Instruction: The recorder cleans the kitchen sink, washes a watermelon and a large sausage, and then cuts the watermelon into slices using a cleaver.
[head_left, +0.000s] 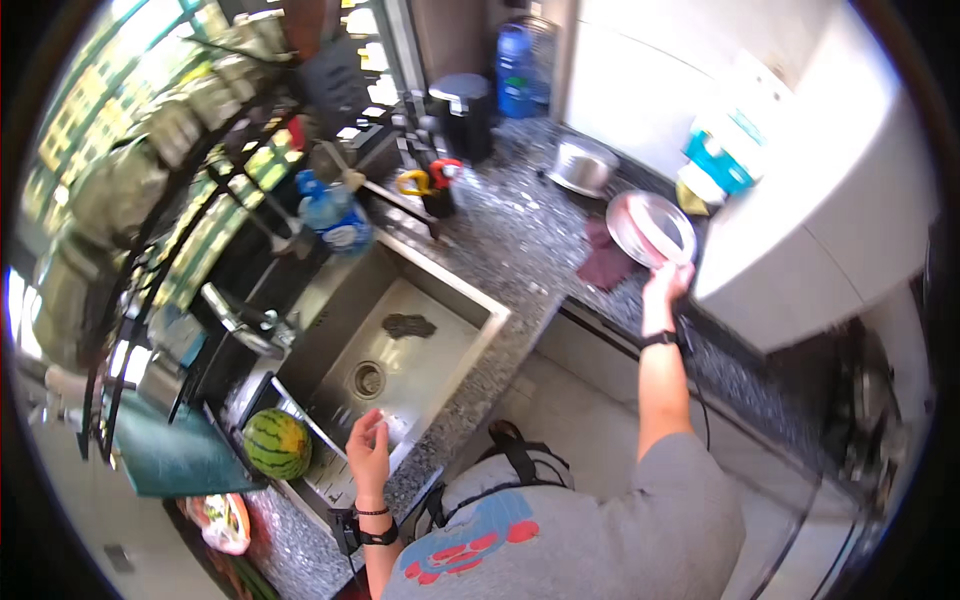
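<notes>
My right hand grips the near rim of a shiny, round, shallow dish, tilted over the counter. Whether the dish is glass, plastic or metal is hard to tell. Partly beneath it lies a dark maroon cloth. Just behind stands a round metal pot. My left hand is empty, its fingers loosely bent and apart from the thumb, above the near end of the stainless steel sink. A small striped watermelon rests to its left, on the rack or drainer at the sink's end.
A chrome faucet reaches over the sink, where a dark wet patch lies. Blue bottle, scissors holder and black canister line the back. The dish rack overhangs the left; a white cabinet juts out right.
</notes>
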